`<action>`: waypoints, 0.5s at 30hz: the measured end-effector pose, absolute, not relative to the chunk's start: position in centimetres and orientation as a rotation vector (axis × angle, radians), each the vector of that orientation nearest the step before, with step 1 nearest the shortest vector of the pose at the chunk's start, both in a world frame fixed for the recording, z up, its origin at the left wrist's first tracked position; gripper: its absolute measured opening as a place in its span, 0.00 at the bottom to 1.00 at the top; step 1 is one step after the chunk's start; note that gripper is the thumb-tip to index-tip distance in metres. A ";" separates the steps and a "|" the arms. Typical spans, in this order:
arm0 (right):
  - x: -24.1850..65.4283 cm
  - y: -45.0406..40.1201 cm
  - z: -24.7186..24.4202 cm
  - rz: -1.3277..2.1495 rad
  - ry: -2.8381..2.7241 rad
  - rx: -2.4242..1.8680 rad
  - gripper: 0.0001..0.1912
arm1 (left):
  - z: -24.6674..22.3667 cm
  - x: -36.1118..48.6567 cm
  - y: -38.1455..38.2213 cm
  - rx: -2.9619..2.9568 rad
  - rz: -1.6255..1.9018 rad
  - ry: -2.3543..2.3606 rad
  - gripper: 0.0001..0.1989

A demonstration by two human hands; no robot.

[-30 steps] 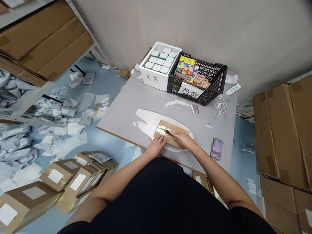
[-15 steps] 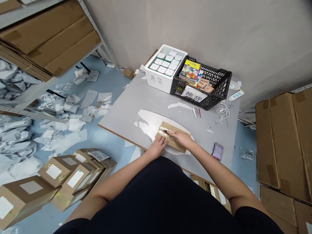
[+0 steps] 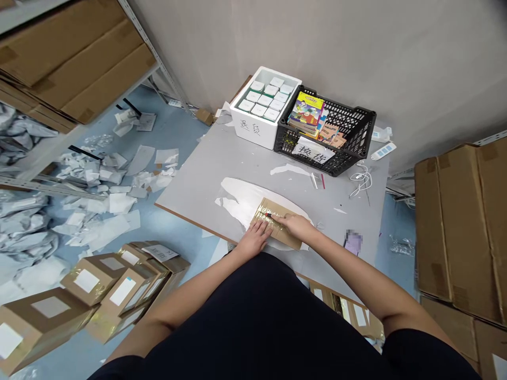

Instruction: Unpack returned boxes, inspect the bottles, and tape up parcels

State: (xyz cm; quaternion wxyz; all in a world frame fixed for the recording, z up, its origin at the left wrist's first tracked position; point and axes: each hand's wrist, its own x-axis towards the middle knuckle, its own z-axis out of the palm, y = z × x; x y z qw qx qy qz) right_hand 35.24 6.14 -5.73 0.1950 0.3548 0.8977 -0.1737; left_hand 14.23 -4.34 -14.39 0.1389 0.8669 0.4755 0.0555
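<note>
A flat brown cardboard box [image 3: 291,240] with shiny clear tape across its top lies near the table's front edge, on a white patch of torn paper [image 3: 234,186]. My left hand [image 3: 254,238] rests on the box's near left part, fingers stretched out flat. Over the middle of the box, my right hand [image 3: 295,224] is closed around a small black and red tool, apparently a box cutter [image 3: 269,215]. Its tip points left along the taped strip; whether the blade touches the tape I cannot tell.
At the back of the table [image 3: 190,182] stand a white foam box [image 3: 253,129] of small cartons and a black crate [image 3: 348,158] with books. A purple phone-like object [image 3: 353,243] lies to the right. Cartons [image 3: 119,285] and paper scraps [image 3: 111,227] cover the floor at left.
The view has shifted slightly. My right hand and the box cutter stay over the taped strip, with the tool's tip slightly further right along it. My left hand stays on the box.
</note>
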 end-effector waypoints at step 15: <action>44.5 2.3 -3.1 -0.398 2.340 1.050 0.41 | -14.2 14.6 -4.1 2.505 0.066 1.416 0.27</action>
